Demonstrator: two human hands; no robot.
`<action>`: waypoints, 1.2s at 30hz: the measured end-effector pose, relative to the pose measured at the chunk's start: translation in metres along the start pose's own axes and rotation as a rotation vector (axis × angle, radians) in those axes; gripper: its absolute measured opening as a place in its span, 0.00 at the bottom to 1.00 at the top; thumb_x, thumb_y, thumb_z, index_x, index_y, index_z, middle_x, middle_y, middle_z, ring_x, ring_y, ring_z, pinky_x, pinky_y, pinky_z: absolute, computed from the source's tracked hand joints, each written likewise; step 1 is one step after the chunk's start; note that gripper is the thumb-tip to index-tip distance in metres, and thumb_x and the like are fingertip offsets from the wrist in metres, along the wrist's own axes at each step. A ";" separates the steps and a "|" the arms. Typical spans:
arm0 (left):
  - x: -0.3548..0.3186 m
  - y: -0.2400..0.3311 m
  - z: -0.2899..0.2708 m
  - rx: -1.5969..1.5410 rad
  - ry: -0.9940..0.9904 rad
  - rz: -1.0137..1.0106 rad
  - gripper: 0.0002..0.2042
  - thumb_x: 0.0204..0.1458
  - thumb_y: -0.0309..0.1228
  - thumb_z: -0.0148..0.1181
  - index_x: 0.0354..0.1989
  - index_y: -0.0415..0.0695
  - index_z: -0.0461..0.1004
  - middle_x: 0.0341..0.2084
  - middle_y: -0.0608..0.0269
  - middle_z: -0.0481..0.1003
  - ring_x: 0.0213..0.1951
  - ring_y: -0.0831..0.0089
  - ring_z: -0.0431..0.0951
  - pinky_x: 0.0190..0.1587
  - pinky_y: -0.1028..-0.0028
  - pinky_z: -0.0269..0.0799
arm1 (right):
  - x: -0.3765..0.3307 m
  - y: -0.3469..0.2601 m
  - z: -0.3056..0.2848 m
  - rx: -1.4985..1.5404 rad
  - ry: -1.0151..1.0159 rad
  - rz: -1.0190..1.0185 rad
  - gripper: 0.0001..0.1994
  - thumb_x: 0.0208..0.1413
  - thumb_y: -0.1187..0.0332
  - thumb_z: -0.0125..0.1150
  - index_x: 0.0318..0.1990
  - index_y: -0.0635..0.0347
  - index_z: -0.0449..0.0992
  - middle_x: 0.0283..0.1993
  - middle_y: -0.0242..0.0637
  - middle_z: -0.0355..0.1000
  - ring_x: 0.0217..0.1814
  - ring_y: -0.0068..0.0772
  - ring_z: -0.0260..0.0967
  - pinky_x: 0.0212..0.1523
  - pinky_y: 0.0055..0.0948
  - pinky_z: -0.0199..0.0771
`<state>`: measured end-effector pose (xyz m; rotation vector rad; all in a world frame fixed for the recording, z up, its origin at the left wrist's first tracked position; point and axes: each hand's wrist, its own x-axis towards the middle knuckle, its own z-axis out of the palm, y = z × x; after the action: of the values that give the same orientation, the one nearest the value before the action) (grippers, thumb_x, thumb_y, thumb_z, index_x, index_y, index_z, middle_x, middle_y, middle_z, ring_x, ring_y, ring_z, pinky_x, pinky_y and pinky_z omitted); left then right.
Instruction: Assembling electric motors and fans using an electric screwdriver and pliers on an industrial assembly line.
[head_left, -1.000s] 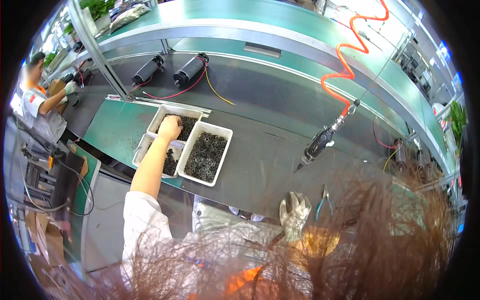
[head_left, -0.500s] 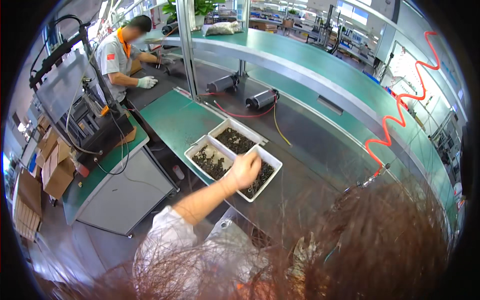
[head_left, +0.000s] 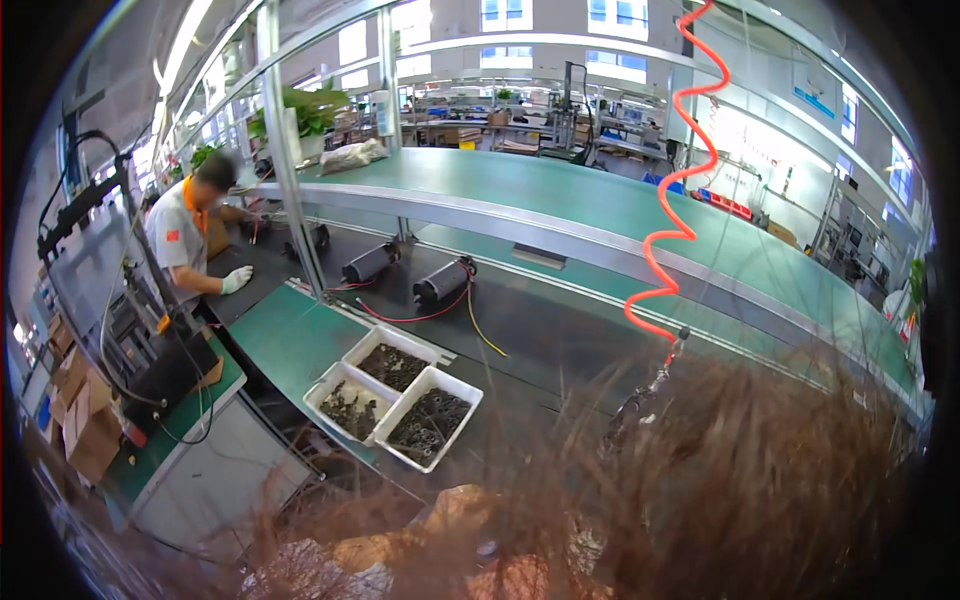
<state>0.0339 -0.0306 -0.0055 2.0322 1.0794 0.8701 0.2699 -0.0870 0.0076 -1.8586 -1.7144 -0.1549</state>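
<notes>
My left hand (head_left: 462,506) is low in the view, drawn in close to my body, just on the near side of the white trays. Strands of hair cross it, and its fingers and anything in them cannot be made out. Nearest to it stands a white tray (head_left: 473,392) filled with small dark ring-like parts (head_left: 430,425). Two more white trays, a left one (head_left: 312,397) and a far one (head_left: 384,334), adjoin it and also hold small dark parts. My right hand does not show; hair covers the lower right.
Black cylindrical motors (head_left: 441,282) with wires lie on the dark bench (head_left: 540,340) beyond the trays. A red coiled air hose (head_left: 655,262) hangs at right. A raised green shelf (head_left: 560,195) runs behind. At left, a co-worker (head_left: 185,235) stands beyond a machine fixture (head_left: 110,270).
My left hand has left the near tray and come back toward my body. The view has tilted up and turned right, so the bench sits lower and further left.
</notes>
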 end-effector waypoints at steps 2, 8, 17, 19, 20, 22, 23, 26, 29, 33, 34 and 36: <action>0.015 0.002 0.007 -0.003 -0.011 -0.030 0.11 0.58 0.32 0.64 0.45 0.40 0.82 0.38 0.49 0.82 0.42 0.53 0.83 0.47 0.62 0.80 | 0.007 0.005 -0.005 0.012 -0.033 -0.010 0.26 0.53 0.55 0.65 0.58 0.60 0.77 0.60 0.52 0.71 0.65 0.56 0.65 0.65 0.57 0.63; 0.054 0.004 0.020 -0.039 -0.034 -0.074 0.12 0.59 0.33 0.64 0.46 0.40 0.82 0.39 0.49 0.83 0.43 0.55 0.84 0.48 0.63 0.80 | 0.025 0.008 -0.018 0.013 -0.147 -0.026 0.28 0.54 0.54 0.64 0.59 0.60 0.76 0.62 0.52 0.70 0.67 0.56 0.63 0.67 0.58 0.60; 0.072 0.043 -0.029 -0.166 -0.023 -0.279 0.11 0.60 0.31 0.64 0.47 0.38 0.82 0.40 0.51 0.84 0.43 0.62 0.85 0.48 0.66 0.81 | 0.007 -0.007 -0.037 0.041 -0.268 0.063 0.29 0.55 0.53 0.64 0.61 0.60 0.75 0.64 0.54 0.69 0.69 0.56 0.62 0.69 0.56 0.59; 0.067 0.047 -0.018 -0.305 -0.004 -0.269 0.11 0.60 0.28 0.64 0.47 0.37 0.82 0.40 0.52 0.84 0.42 0.65 0.85 0.48 0.68 0.80 | 0.013 0.010 -0.035 0.291 -0.226 0.265 0.29 0.56 0.56 0.66 0.63 0.61 0.73 0.63 0.55 0.70 0.65 0.55 0.66 0.67 0.52 0.65; 0.062 0.044 -0.015 -0.407 0.024 -0.273 0.10 0.60 0.27 0.63 0.47 0.36 0.81 0.40 0.53 0.84 0.42 0.66 0.85 0.48 0.69 0.80 | 0.016 0.024 -0.028 0.454 -0.171 0.402 0.28 0.57 0.58 0.66 0.63 0.62 0.72 0.62 0.55 0.71 0.63 0.54 0.69 0.66 0.49 0.67; 0.051 0.039 -0.012 -0.543 0.048 -0.285 0.09 0.61 0.24 0.62 0.46 0.34 0.81 0.39 0.54 0.84 0.42 0.69 0.84 0.48 0.71 0.80 | 0.036 0.044 -0.026 0.452 0.049 0.353 0.28 0.57 0.66 0.69 0.65 0.63 0.70 0.56 0.49 0.73 0.55 0.48 0.73 0.59 0.44 0.74; 0.043 0.035 -0.016 -0.566 0.061 -0.296 0.08 0.61 0.22 0.62 0.46 0.33 0.80 0.38 0.55 0.84 0.42 0.71 0.84 0.48 0.72 0.80 | 0.056 0.050 -0.018 0.541 0.124 0.345 0.29 0.59 0.70 0.66 0.67 0.65 0.67 0.59 0.50 0.72 0.60 0.44 0.71 0.63 0.41 0.72; 0.026 0.003 -0.003 -0.655 0.042 -0.383 0.08 0.61 0.21 0.62 0.46 0.33 0.78 0.36 0.56 0.82 0.40 0.71 0.83 0.46 0.73 0.79 | 0.111 0.055 -0.027 0.562 0.244 0.307 0.35 0.60 0.71 0.69 0.72 0.68 0.59 0.67 0.52 0.66 0.67 0.43 0.68 0.66 0.39 0.69; 0.039 0.035 -0.009 -0.760 -0.002 -0.405 0.07 0.61 0.19 0.62 0.46 0.33 0.78 0.37 0.55 0.82 0.40 0.71 0.83 0.45 0.74 0.79 | 0.137 0.070 -0.039 0.497 0.220 0.167 0.40 0.58 0.65 0.71 0.73 0.69 0.55 0.66 0.56 0.66 0.65 0.48 0.69 0.68 0.39 0.67; 0.044 0.016 -0.009 -0.830 -0.046 -0.463 0.06 0.60 0.18 0.62 0.45 0.33 0.78 0.38 0.53 0.82 0.41 0.69 0.83 0.45 0.72 0.80 | 0.165 0.070 -0.030 0.882 -0.106 0.436 0.22 0.58 0.69 0.70 0.58 0.67 0.72 0.47 0.37 0.78 0.48 0.25 0.75 0.54 0.29 0.75; 0.047 0.016 -0.011 -0.859 -0.042 -0.483 0.06 0.60 0.18 0.63 0.44 0.33 0.78 0.38 0.53 0.82 0.41 0.69 0.84 0.46 0.71 0.81 | 0.170 0.067 -0.027 0.882 -0.116 0.446 0.18 0.57 0.69 0.71 0.52 0.66 0.76 0.40 0.33 0.79 0.44 0.24 0.75 0.49 0.27 0.76; 0.051 0.004 -0.013 -0.909 -0.052 -0.469 0.06 0.60 0.18 0.63 0.44 0.32 0.77 0.39 0.49 0.82 0.42 0.65 0.84 0.47 0.68 0.83 | 0.180 0.065 -0.011 0.872 -0.167 0.408 0.18 0.55 0.69 0.73 0.50 0.66 0.76 0.38 0.33 0.77 0.41 0.23 0.75 0.44 0.27 0.76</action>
<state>0.0474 0.0148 0.0171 0.9938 0.8457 0.8324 0.3633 0.0647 0.0781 -1.4982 -1.1557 0.8015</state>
